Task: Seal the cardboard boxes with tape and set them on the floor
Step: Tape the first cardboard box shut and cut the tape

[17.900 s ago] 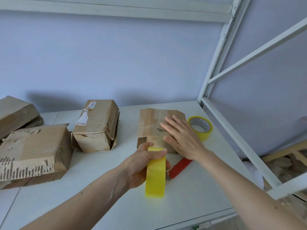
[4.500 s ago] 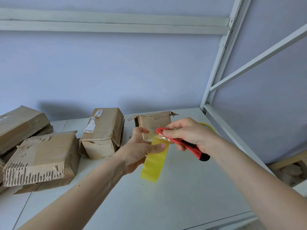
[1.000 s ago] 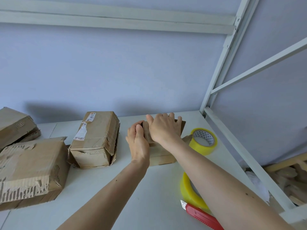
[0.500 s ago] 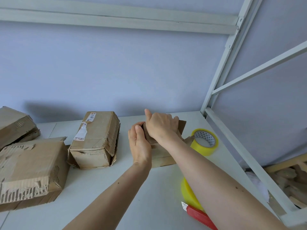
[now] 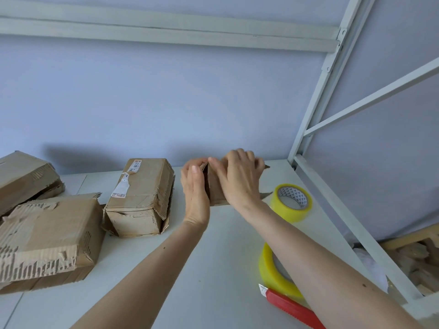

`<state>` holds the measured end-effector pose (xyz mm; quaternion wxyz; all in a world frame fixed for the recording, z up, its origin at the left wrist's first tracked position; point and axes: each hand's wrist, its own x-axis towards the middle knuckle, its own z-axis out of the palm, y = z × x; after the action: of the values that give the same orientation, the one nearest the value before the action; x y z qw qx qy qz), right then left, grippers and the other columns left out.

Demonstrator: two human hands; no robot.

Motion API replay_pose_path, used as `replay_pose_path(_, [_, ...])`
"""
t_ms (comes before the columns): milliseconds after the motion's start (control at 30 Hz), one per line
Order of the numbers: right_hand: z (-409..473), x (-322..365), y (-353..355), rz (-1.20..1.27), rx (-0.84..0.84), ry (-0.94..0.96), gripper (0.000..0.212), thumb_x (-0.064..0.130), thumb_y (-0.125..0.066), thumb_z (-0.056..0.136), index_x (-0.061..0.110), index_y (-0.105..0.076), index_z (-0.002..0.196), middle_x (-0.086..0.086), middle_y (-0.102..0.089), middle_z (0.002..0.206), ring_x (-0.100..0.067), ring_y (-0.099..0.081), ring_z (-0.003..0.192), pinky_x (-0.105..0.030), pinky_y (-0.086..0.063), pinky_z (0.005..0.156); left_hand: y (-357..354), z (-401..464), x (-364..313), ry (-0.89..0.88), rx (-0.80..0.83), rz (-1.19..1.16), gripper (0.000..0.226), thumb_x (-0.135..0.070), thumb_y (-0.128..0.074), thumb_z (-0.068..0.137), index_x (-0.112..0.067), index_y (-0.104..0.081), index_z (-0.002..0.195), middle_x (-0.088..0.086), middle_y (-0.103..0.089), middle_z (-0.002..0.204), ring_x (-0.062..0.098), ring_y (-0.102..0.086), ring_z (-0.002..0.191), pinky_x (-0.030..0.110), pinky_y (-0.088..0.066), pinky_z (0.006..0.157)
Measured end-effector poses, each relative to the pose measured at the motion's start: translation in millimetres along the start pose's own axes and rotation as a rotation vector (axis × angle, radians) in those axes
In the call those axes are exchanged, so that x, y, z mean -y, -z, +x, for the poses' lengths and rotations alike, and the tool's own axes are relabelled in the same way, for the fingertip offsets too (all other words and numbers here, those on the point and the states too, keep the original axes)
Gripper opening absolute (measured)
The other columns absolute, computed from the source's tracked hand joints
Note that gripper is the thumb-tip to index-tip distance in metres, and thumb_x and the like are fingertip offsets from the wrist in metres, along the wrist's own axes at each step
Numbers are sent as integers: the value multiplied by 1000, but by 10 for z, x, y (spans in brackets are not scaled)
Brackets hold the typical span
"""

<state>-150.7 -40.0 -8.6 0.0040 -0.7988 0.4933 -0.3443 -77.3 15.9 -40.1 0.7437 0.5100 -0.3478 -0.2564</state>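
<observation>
White counter [image 5: 213,269] under a metal rack: nearest lie a red cutter [image 5: 289,307] and a yellow tape roll [image 5: 273,279]. Farther, straight ahead, both hands hold the small box [image 5: 215,191], left hand [image 5: 194,195] flat against its left side, right hand [image 5: 237,181] curled over its top. Contents hidden. Beyond it, a second roll [image 5: 291,203].
</observation>
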Motion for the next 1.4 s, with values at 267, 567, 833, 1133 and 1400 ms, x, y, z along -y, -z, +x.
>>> replay_pose_path(267, [-430,-197,-183,226,148,-50,69,57,-25,99,7,-55,60,-5,-60,62,-28,-56,63,-43,-45,63,348,-38,117,356,-99,-111,55,-48,-39,105,-18,-81,85,-5,-76,110,10,-63,116,39,-42,111])
replay_pose_path(567, [-71,-81,-283,-113,466,-207,59,51,-24,104,13,-35,148,-9,-32,157,-31,-23,144,-47,-21,116,186,275,282,431,68,374,48,-48,-28,106,-27,-41,147,0,-42,149,21,-41,136,42,-35,114])
replay_pose_path(833, [-44,-137,-405,-172,562,-226,66,60,-20,101,23,-23,155,-2,-23,160,-31,-17,143,-50,-17,114,136,225,515,434,141,368,43,-36,-27,109,-25,-46,145,1,-44,142,18,-47,128,36,-38,108])
replay_pose_path(1133, [188,-220,-495,-230,567,-235,61,65,-23,97,25,-48,135,-1,-44,141,-30,-29,135,-65,-26,105,154,183,503,425,140,356,42,-37,-28,108,-27,-50,142,-10,-51,136,11,-48,128,33,-36,113])
replay_pose_path(1400, [488,-306,-666,22,440,-382,45,60,-48,97,17,-56,86,0,-57,103,-27,-47,111,-40,-43,81,197,258,862,380,134,388,55,-59,-25,91,-35,-61,124,4,-60,132,24,-53,130,54,-43,109])
